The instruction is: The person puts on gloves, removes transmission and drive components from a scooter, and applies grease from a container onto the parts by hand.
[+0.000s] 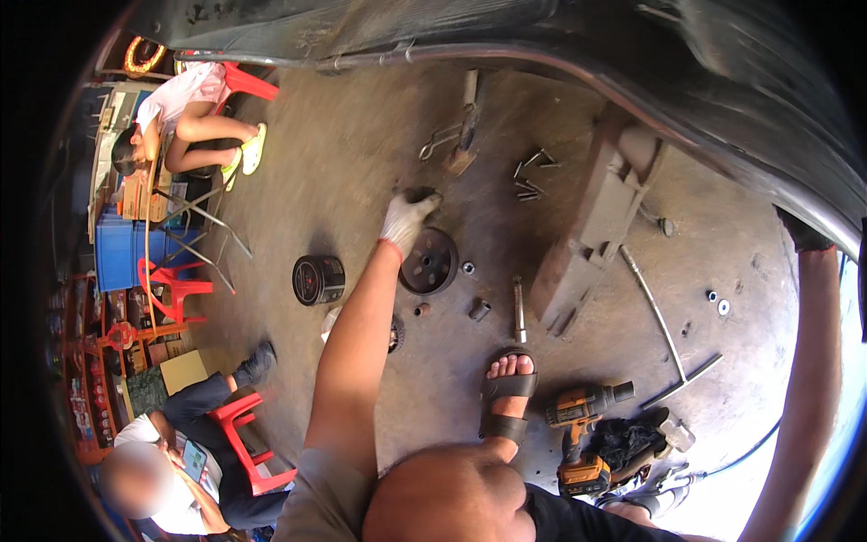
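Note:
My left hand (pixel 409 219), in a pale work glove with a red cuff, reaches low over the floor with its fingers curled. A small dark shape shows at its fingertips, too unclear to name. Just below the hand lies a dark round plate with holes (pixel 428 261). Beside that plate are a small ring (pixel 469 268), a short metal sleeve (pixel 480 311) and a rusty little bushing (pixel 422 310). At the far right my right hand (pixel 802 237), dark-gloved, is up against the rim of a vehicle body panel (pixel 713 172); its fingers are hidden.
A black tub (pixel 319 280) stands left of my arm. Bolts (pixel 533 176), a hammer-like tool (pixel 466 131), a socket extension (pixel 519 310), a T-bar wrench (pixel 657 316) and an orange impact wrench (pixel 578 425) lie around. A heavy metal beam (pixel 587 230) hangs right. Two people sit left.

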Action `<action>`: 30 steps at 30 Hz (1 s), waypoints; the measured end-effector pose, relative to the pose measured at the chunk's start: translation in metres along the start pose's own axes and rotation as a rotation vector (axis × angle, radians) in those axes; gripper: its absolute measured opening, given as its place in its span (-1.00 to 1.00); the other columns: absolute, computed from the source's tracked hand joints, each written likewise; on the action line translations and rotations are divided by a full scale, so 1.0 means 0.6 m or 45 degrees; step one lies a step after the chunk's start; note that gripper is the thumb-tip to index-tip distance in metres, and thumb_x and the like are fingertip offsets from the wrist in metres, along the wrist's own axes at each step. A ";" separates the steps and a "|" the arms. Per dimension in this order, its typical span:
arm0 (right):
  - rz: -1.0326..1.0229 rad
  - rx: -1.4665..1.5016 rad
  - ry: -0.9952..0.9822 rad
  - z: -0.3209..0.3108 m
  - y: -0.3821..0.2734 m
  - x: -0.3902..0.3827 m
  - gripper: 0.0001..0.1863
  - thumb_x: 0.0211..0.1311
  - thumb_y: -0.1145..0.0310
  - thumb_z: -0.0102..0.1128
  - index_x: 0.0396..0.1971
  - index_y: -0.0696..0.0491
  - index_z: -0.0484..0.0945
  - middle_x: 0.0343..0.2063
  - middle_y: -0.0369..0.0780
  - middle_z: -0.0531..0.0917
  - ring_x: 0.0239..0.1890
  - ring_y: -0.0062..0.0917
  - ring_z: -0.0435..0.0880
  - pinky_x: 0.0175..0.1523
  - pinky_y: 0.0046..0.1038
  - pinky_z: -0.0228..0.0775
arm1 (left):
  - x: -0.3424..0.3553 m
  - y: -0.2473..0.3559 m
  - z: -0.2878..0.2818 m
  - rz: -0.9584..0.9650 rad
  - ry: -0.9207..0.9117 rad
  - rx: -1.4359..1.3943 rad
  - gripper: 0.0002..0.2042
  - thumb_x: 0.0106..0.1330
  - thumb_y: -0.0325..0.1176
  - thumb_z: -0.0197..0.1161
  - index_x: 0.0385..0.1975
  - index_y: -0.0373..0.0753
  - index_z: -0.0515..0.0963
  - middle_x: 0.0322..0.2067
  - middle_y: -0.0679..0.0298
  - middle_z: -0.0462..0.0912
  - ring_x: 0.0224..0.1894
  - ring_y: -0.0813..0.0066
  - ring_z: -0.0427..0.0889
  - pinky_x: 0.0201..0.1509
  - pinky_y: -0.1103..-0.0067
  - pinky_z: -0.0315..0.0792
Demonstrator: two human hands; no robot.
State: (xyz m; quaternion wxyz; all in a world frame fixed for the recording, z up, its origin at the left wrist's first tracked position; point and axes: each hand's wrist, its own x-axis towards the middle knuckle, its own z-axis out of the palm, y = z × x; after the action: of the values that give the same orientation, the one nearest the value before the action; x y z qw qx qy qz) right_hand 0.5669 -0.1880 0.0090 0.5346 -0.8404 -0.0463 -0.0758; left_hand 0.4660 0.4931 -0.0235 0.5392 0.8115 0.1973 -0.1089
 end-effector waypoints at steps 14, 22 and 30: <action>0.219 1.025 0.019 0.056 -0.101 0.004 -0.70 0.38 0.17 0.11 -0.06 0.03 0.61 -0.28 -0.26 0.70 -0.32 -0.45 0.62 -0.22 -0.44 0.45 | -0.299 0.304 0.204 -0.135 -1.176 -0.774 -0.58 0.37 -0.17 0.21 0.03 -0.39 0.46 -0.21 0.11 0.63 -0.26 0.33 0.62 -0.15 0.44 0.51; 0.483 1.185 0.139 0.047 -0.122 -0.010 -0.73 0.37 0.19 0.12 -0.09 0.00 0.64 -0.35 -0.29 0.71 -0.42 -0.48 0.63 -0.32 -0.46 0.45 | -0.349 0.457 0.445 0.152 -0.667 0.172 -0.59 0.36 -0.23 0.23 0.04 -0.45 0.50 -0.28 0.24 0.63 -0.27 0.51 0.60 -0.17 0.59 0.49; 0.452 0.653 0.058 0.041 -0.181 -0.020 -0.67 0.07 0.46 0.26 -0.10 -0.03 0.69 -0.28 -0.17 0.75 -0.44 -0.29 0.68 -0.29 -0.40 0.55 | -0.165 0.483 0.533 0.196 -0.150 -0.503 -0.82 0.36 -0.35 0.24 -0.09 -0.17 0.55 -0.21 0.28 0.60 -0.23 0.49 0.58 -0.21 0.54 0.51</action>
State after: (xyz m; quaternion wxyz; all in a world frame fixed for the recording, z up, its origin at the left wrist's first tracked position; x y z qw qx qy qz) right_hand 0.5400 -0.1199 0.0937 0.7351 -0.6711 0.0954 0.0142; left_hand 0.5154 0.0808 0.1298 0.7051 0.6949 0.1202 -0.0738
